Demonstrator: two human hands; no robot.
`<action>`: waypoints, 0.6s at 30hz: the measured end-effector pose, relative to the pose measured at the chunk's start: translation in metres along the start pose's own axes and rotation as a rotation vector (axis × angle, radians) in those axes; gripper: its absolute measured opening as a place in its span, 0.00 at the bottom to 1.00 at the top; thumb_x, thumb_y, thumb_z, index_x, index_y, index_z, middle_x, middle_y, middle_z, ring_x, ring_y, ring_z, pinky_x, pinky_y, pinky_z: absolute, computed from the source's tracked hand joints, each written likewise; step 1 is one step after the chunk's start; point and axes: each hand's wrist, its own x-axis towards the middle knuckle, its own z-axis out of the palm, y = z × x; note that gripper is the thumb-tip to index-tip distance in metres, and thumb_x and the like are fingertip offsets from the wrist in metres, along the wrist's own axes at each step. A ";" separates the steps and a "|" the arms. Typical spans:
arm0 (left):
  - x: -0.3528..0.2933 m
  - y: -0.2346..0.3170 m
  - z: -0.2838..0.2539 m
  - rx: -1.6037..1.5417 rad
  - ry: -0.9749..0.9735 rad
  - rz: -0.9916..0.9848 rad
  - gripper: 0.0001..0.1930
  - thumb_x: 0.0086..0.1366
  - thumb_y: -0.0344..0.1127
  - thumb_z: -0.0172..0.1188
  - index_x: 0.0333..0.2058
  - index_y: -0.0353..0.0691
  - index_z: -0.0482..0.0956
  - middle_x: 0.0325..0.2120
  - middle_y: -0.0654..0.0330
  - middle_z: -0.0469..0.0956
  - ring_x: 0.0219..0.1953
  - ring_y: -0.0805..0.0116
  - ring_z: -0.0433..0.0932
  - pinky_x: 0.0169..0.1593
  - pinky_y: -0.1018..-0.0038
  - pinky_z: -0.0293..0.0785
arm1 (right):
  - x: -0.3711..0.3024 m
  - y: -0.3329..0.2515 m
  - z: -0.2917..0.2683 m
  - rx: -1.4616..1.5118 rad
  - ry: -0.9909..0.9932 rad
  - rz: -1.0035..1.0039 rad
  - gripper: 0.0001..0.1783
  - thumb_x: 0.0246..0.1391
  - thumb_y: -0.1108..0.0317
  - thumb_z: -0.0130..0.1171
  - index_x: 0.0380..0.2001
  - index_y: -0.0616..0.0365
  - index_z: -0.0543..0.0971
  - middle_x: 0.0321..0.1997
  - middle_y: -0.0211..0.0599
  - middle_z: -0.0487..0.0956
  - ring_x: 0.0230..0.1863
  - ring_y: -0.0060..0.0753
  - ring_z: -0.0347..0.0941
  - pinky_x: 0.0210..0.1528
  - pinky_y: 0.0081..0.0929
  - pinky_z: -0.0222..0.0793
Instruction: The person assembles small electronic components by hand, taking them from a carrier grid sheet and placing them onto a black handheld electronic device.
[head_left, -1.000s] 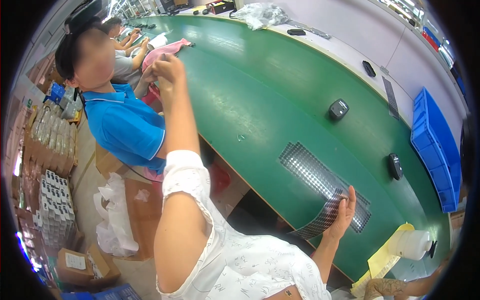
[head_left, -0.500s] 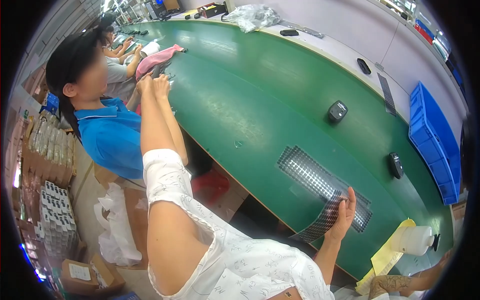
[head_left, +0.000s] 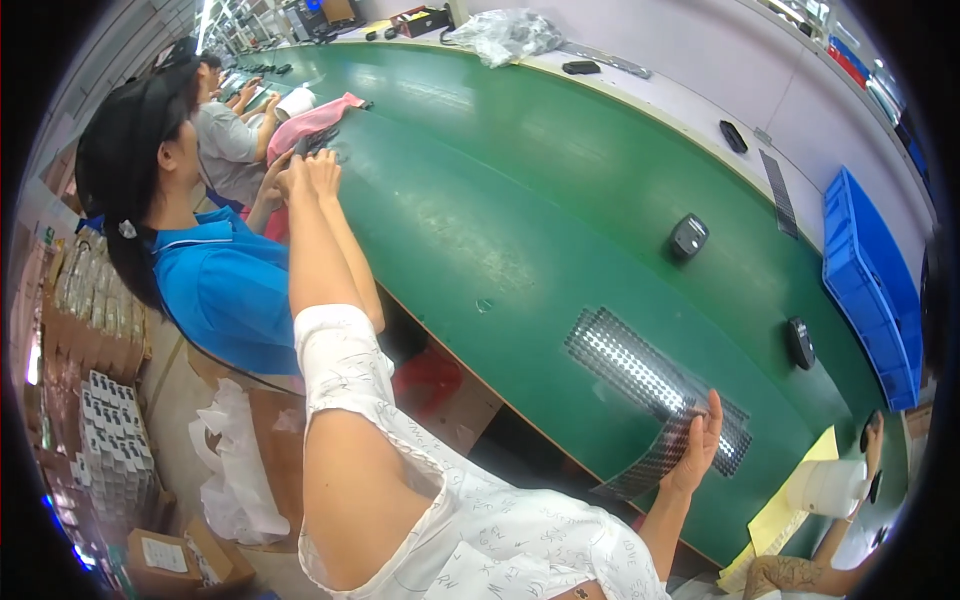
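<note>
My right hand grips the near end of a clear sheet of small round black stickers, which bends up from the green table. More of the dotted sheet lies flat beyond the fingers, shining under the light. Far to the left, my left arm is stretched out and my left hand is closed beside the hands of a co-worker in a blue shirt. A dark item shows at those fingers; whatever my left hand holds is mostly hidden.
Two black mouse-shaped devices stand on the green table. A blue bin is at right. Nearer are yellow paper, a white bottle and another person's tattooed arm. A pink cloth lies at far left.
The co-worker in blue has turned their head away towards the table. At right, another person's hand has reached forward past the white bottle. My two hands keep much the same places.
</note>
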 end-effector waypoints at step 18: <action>0.097 -0.025 0.061 0.030 1.524 0.497 0.15 0.71 0.41 0.47 0.51 0.47 0.74 0.42 0.58 0.80 0.41 0.69 0.78 0.52 0.62 0.72 | 0.013 0.021 -0.013 -0.074 0.005 -0.019 0.29 0.64 0.77 0.52 0.67 0.61 0.61 0.43 0.27 0.77 0.38 0.14 0.75 0.39 0.13 0.76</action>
